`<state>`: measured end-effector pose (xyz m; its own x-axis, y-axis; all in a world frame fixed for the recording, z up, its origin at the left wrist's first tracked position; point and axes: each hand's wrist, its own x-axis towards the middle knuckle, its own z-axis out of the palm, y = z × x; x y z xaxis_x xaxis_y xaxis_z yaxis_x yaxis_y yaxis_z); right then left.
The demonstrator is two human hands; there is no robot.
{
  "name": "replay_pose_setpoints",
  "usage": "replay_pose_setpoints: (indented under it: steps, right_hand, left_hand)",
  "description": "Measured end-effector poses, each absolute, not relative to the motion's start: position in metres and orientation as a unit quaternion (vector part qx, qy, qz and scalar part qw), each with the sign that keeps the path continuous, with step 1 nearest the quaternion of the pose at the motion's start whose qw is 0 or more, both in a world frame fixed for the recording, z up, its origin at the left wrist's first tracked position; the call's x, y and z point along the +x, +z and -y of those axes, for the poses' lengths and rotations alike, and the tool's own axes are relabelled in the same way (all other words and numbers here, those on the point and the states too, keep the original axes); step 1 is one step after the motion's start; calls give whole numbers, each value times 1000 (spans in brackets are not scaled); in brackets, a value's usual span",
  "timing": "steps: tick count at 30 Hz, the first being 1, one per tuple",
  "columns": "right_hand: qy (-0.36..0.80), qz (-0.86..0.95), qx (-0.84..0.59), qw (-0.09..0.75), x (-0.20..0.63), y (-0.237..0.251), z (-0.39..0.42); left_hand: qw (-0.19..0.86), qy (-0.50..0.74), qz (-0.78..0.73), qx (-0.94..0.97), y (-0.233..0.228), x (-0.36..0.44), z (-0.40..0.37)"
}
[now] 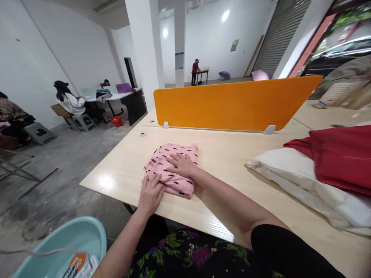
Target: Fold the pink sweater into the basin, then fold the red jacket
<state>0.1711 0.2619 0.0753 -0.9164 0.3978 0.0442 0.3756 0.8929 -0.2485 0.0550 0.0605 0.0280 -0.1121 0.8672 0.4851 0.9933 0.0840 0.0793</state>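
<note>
A folded pink cloth [176,185] with black dashes and dotted lines lies on the pale wooden table [226,154] in front of me. My right hand [182,165] rests flat on its upper right part, fingers spread. At the cloth's near left edge is my left hand [151,193], its fingers stretched onto the fabric and slightly apart. Neither hand grips the cloth. The parts of the cloth under my palms are hidden.
An orange divider [232,106] stands across the table's back. White fabric [290,173] and red fabric [344,158] are heaped at the right. A teal basin [95,227] sits below the left edge. Several people are farther off.
</note>
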Motion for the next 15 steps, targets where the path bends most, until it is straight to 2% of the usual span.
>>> replay_pose_setpoints:
  steps: [6, 11, 15]
  right_hand:
    - [140, 962, -223, 77, 176, 79, -255]
    - [116, 964, -238, 9, 175, 72, -248]
    - [73, 964, -255, -3, 170, 58, -252]
  left_hand:
    - [167, -248, 732, -612, 26, 58, -68]
    - [154, -189, 757, -606, 28, 73, -65]
    - [117, -200, 793, -563, 24, 77, -44]
